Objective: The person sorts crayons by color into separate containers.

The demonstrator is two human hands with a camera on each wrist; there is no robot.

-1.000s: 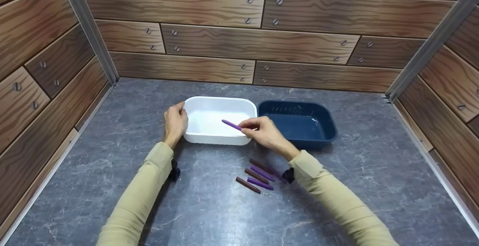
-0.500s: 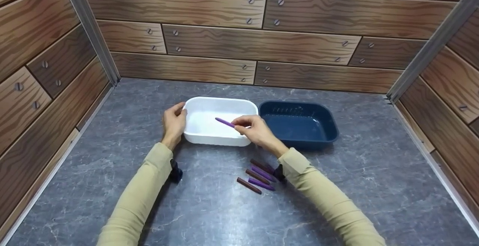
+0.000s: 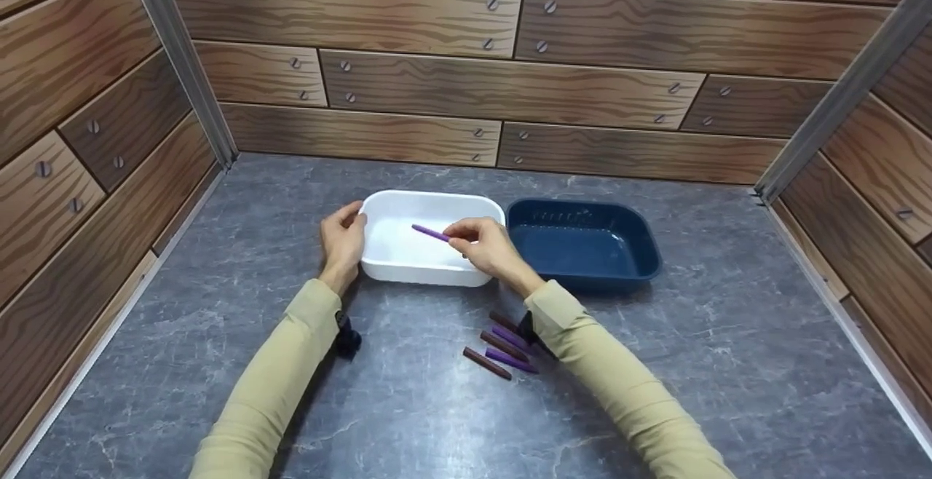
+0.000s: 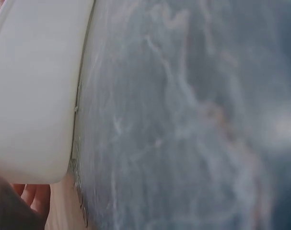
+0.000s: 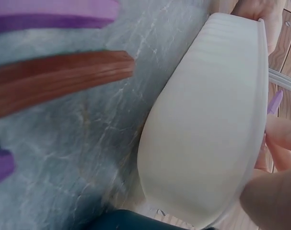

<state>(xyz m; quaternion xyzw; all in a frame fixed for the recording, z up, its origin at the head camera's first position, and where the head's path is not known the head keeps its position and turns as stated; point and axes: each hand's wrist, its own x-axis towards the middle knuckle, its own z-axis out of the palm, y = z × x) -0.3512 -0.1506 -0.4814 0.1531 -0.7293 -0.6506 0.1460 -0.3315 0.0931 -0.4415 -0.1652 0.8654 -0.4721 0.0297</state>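
My right hand (image 3: 486, 246) pinches a purple crayon (image 3: 429, 232) between thumb and fingertips, above the inside of a white rectangular basin (image 3: 422, 274). At the basin's left end, my left hand (image 3: 342, 242) holds the rim, with the thumb near the top edge and the fingers along the outer wall. In the left wrist view only part of that hand shows, beside the basin wall. Several brown and purple crayons lie on the table below my right wrist, among them a brown crayon (image 3: 487, 363) and a purple crayon (image 3: 511, 360).
A dark blue basin (image 3: 593, 284) stands directly to the right of the white one. Both rest on a grey marbled table (image 3: 408, 413). Wood-patterned walls (image 3: 408, 78) enclose the back and both sides.
My right hand has moved left and slightly away from me, carrying the purple crayon farther over the white basin. The left hand stays at the basin's left end.
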